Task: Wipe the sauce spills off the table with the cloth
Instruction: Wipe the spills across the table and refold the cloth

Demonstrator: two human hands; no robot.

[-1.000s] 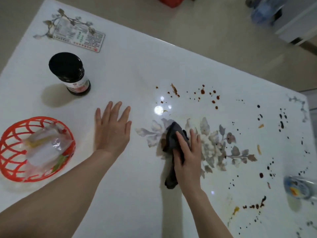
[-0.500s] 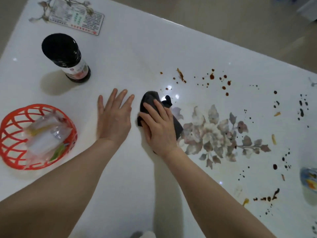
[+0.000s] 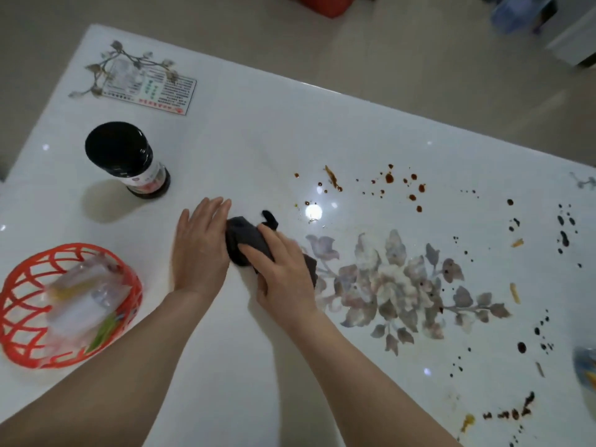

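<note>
A dark grey cloth (image 3: pixel 241 240) lies bunched on the white table (image 3: pixel 258 140), left of the middle. My right hand (image 3: pixel 283 272) lies over the cloth and grips it, fingers pointing up-left. My left hand (image 3: pixel 200 246) rests flat on the table, its fingers' side touching the cloth. Brown sauce drops (image 3: pixel 389 179) dot the table beyond the cloth. Dark drops (image 3: pixel 563 237) spread along the right side, and a dark smear (image 3: pixel 511 414) sits at the lower right. Yellow streaks (image 3: pixel 515 293) lie among them.
A black-capped sauce bottle (image 3: pixel 129 159) stands at the left. A red basket (image 3: pixel 19 317) with plastic packets sits at the near left. A printed card (image 3: pixel 151 88) lies at the far left corner. A blue object (image 3: pixel 585 366) shows at the right edge.
My right hand slid the cloth from the flower print leftward until it met my left hand. The left hand stayed flat in its place.
</note>
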